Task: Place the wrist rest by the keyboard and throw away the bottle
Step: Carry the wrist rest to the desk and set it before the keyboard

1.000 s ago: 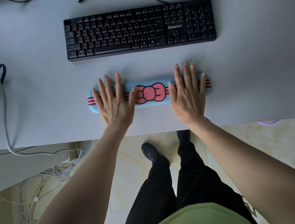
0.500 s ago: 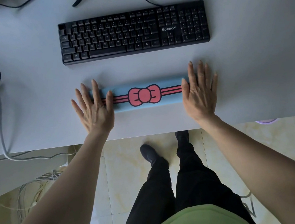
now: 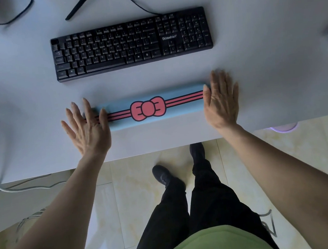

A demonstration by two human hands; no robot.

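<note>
Two bare hands lie flat, palms down, at the ends of a blue wrist rest (image 3: 151, 109) on the white tabletop (image 3: 266, 75). The left hand (image 3: 87, 129) has its fingers (image 3: 76, 112) spread wide, covering the rest's left end; the right hand (image 3: 220, 101) keeps its fingers together and straight over the right end. Neither hand grips anything. The rest, printed with a pink bow and stripes, lies near and parallel to a black keyboard (image 3: 131, 44) marked "Bosston". No other writing is readable.
</note>
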